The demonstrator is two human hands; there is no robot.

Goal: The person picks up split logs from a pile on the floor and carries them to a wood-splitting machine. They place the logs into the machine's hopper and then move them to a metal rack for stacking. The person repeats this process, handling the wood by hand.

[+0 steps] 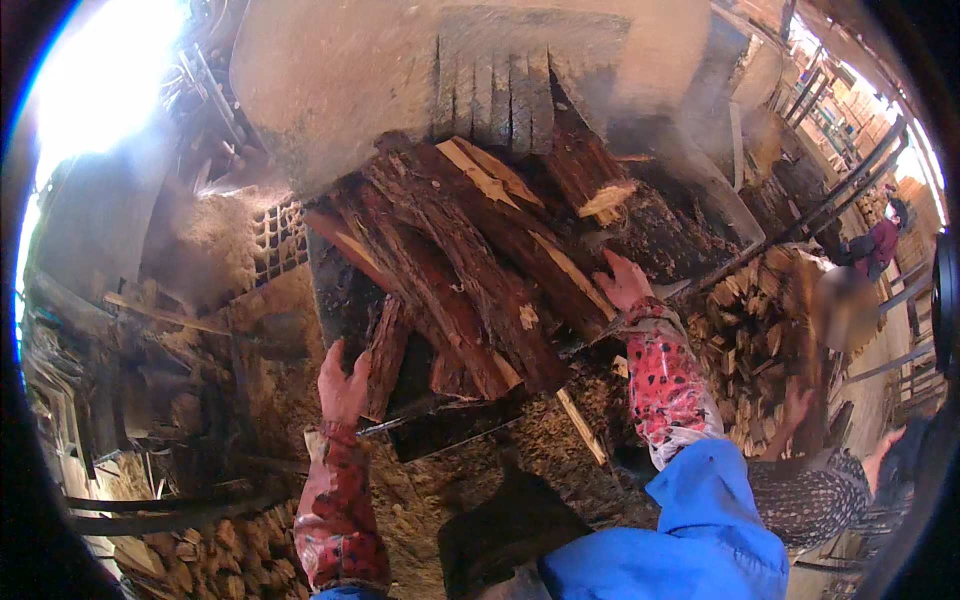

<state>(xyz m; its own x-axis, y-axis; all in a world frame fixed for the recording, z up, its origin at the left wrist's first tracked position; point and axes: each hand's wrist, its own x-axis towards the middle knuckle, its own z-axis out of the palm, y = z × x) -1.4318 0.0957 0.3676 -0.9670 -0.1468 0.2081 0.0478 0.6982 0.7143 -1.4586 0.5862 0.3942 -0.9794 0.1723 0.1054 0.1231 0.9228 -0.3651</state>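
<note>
A heap of long bark-covered split logs [470, 260] lies slanted on a dark metal tray [440, 425] in front of me. My left hand [342, 385] rests on the near end of a short reddish log [388, 355] at the heap's left edge, fingers spread. My right hand [622, 280] presses flat against the right side of the heap, touching a dark log; whether it grips is unclear. Both forearms wear red patterned sleeves. A big pale, dusty machine body [400, 70] looms right behind the logs.
Stacked firewood [750, 330] fills the right side. Another person [850, 310] stands at the right, a hand reaching toward that stack. Sawdust and bark scraps [440, 480] cover the ground. More cut wood [200, 560] lies low left. Bright glare fills the top left.
</note>
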